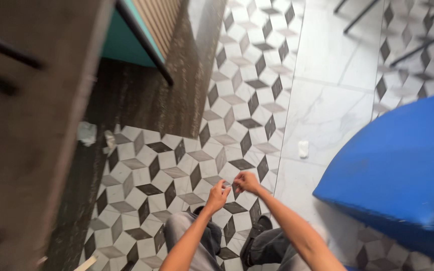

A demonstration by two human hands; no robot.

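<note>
The left hand [218,194] and right hand [246,181] are held close together above the patterned tile floor [237,100], fingertips pinched on something too small to identify. A blue cushioned seat [403,165] stands to the right; crumpled paper [303,148] lies nearby.

Under me runs a cube-patterned tile floor [237,100] in black, grey and white, meeting marble slabs [327,100] at two o'clock. A dark wooden cabinet [31,125] stands at nine o'clock, a blue cushioned seat [403,165] at three.
</note>
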